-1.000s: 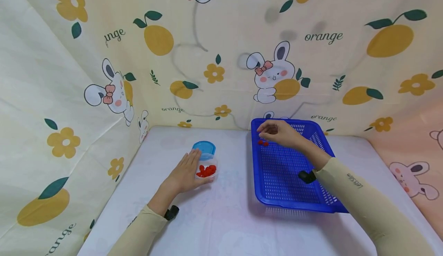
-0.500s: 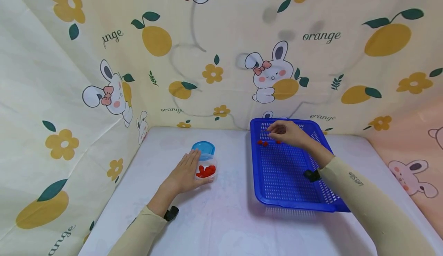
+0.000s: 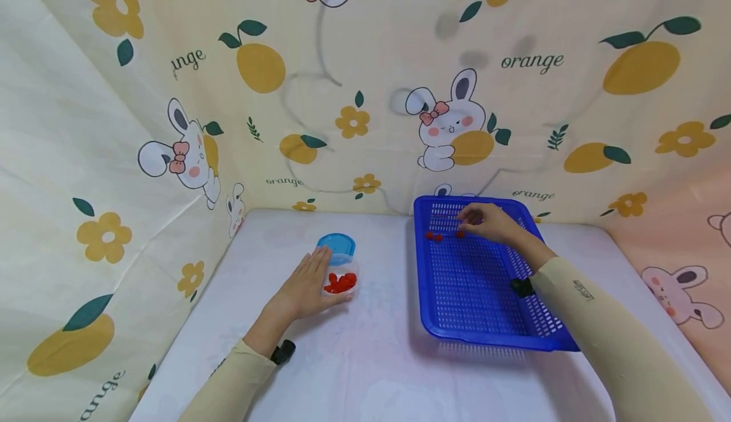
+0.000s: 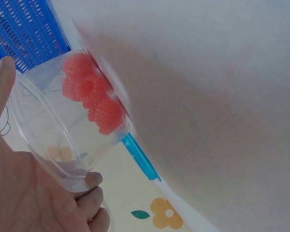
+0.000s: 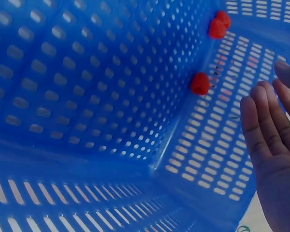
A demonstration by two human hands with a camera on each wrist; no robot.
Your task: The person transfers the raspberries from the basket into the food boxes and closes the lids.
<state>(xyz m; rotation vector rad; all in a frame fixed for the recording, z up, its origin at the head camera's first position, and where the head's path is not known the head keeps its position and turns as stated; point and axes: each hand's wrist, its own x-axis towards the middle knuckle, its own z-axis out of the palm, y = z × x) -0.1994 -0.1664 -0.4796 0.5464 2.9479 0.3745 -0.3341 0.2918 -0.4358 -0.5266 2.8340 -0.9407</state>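
My left hand (image 3: 305,289) rests against a small clear plastic cup (image 4: 46,123), its fingers straight along one side and its thumb along the front. Several red raspberries (image 3: 341,282) lie in the cup, also seen through its wall in the left wrist view. Beyond it is a light blue lid (image 3: 338,244). My right hand (image 3: 490,224) is over the far part of a blue basket (image 3: 424,282), fingers loosely bent with nothing between them. Below and left of its fingertips, a raspberry (image 5: 200,83) lies on the basket floor by the far wall; two more raspberries (image 5: 219,25) sit together farther left.
The basket has perforated walls and a raised rim, and takes up the right side of the white table (image 3: 371,371). A patterned cloth (image 3: 365,143) hangs behind the table and along its sides.
My right hand has moved a little to the right over the basket, and a third raspberry has come into sight beneath its fingers. My left hand and the cup stay in place.
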